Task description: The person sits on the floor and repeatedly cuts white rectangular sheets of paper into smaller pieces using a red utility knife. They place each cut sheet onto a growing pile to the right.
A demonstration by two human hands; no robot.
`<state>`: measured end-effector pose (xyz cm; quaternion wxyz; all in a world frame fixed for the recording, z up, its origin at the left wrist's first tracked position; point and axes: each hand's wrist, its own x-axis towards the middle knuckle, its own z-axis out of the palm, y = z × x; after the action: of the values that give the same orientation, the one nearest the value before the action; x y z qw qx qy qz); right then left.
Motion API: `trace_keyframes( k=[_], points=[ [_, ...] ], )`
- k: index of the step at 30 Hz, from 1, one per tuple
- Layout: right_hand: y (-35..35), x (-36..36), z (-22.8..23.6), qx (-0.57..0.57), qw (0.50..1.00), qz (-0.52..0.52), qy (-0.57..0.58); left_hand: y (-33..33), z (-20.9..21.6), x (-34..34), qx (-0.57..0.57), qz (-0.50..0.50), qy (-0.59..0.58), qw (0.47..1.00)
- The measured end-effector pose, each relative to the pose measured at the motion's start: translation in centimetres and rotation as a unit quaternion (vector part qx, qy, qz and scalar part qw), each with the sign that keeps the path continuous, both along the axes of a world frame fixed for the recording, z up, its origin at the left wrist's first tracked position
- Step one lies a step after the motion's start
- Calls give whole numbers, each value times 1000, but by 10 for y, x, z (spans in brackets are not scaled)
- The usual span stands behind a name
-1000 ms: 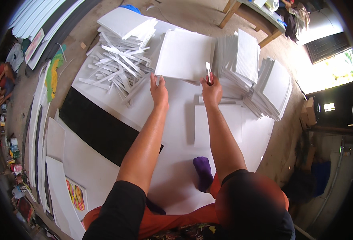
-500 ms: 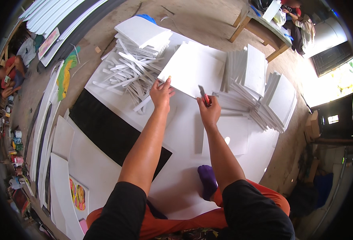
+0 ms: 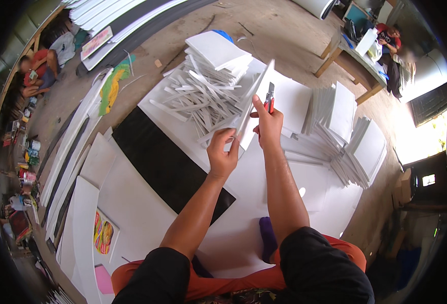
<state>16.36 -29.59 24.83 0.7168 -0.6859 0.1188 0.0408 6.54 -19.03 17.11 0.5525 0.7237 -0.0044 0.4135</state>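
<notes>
A white foam board panel point(image 3: 254, 101) stands tilted on edge, lifted off the big white sheet point(image 3: 264, 213) on the floor. My left hand point(image 3: 222, 154) pinches its lower edge. My right hand point(image 3: 267, 124) grips the panel higher up, together with a red and grey utility knife point(image 3: 269, 97) whose blade end points upward. Both forearms reach out from the lower edge, over my orange trousers.
A heap of white offcut strips point(image 3: 198, 96) under a small stack of panels lies to the left. Leaning rows of cut white panels point(image 3: 355, 137) stand on the right. A black sheet point(image 3: 167, 164), a purple object point(image 3: 269, 238), a wooden table point(image 3: 350, 61) and two other people at the edges.
The panel lay flat on the sheet with both hands pressing on it; now both hands have lifted and tilted it up on edge, closer to me.
</notes>
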Motion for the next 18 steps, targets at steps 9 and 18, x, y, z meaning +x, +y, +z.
trace_keyframes(
  k=[9, 18],
  points=[
    [54, -7, 5, 36, 984, 166, -48, 44, 31, -35, 227, 10, -9, 974],
    [113, -47, -63, 109, 917, 361, 131, 182, -51, -101, 148, 366, 293, 871]
  ],
)
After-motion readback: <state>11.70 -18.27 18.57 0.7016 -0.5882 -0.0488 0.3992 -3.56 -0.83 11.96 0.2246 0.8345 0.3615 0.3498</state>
